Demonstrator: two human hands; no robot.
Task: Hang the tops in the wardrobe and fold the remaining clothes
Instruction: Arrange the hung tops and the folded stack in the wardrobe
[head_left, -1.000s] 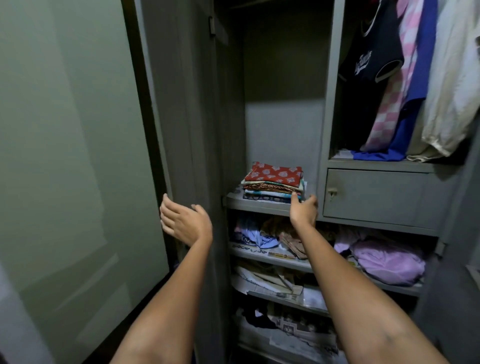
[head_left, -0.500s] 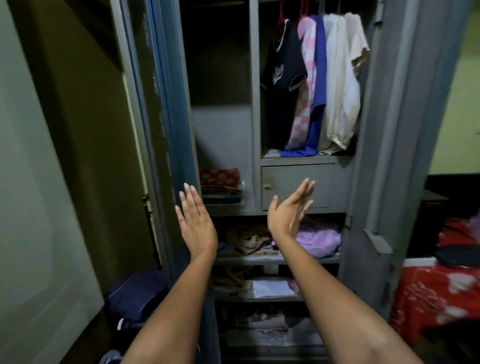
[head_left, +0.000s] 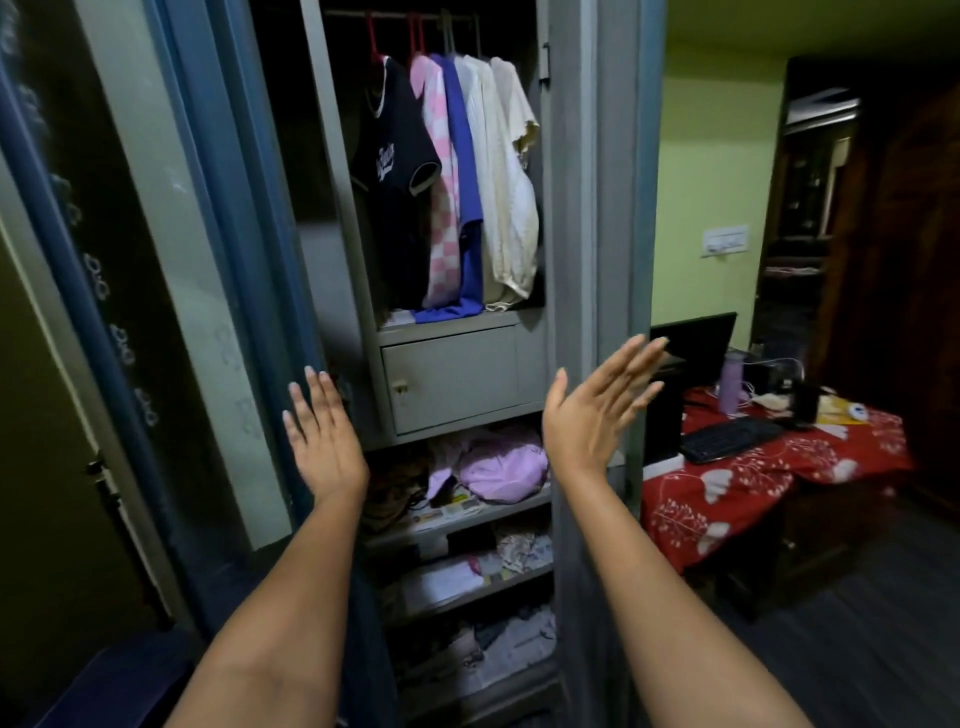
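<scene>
Both your hands are sitting further apart than half a second back — your left hand (head_left: 324, 439) flat against the blue door edge (head_left: 270, 291), your right hand (head_left: 597, 410) splayed, holding nothing. Five soft tops (head_left: 457, 182) are hanging inside the grey metal wardrobe (head_left: 571, 208) — folded clothes (head_left: 501, 462) are lying below.

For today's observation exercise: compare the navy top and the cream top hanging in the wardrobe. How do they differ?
The navy top is dark with white script lettering and pale-trimmed sleeves; the cream top is pale, with no print visible. The navy top hangs leftmost on the rail on a red hanger, the cream top rightmost, its hanger unclear. The cream top looks looser. Both have short sleeves.
</scene>
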